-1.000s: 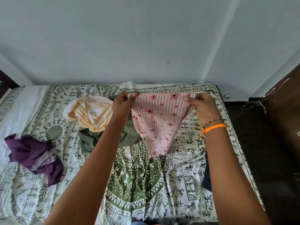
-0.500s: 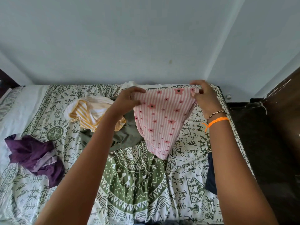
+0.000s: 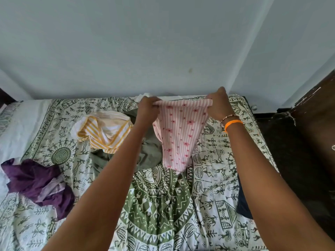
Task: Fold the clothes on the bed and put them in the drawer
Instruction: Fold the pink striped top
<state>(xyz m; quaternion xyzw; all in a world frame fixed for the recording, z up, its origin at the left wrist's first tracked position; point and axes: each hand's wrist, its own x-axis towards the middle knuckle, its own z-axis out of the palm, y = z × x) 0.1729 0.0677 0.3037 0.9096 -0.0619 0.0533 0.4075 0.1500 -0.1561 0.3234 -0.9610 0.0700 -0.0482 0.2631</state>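
A pink striped garment [image 3: 178, 134] with small red flower prints was held up above the bed [image 3: 213, 180], slightly right of the frame's centre. Its top edge was stretched between two hands: the left corner was pinched by the curled fingers of the left hand [image 3: 147, 110], and the right corner was gripped by the right hand [image 3: 218, 104]. The cloth hung down from that edge and narrowed to a point, whose tip reached down to the bedsheet; whether it touched could not be told. An orange band [image 3: 233, 123] and a thin beaded bracelet [image 3: 228, 117] were worn on the right wrist.

The bed was covered by a white sheet printed with green figures and a large green medallion. A yellow-and-white striped garment [image 3: 104, 132] was seen crumpled at the left of centre, just beside the left forearm. An olive-green garment [image 3: 149, 151] was spread under and behind that forearm, partly hidden by it. A purple garment [image 3: 39, 183] was bunched at the left edge of the frame. A dark navy cloth [image 3: 243, 201] was partly visible at the right edge of the bed, behind the right forearm. A pale wall [image 3: 145, 42] filled the upper half of the frame.
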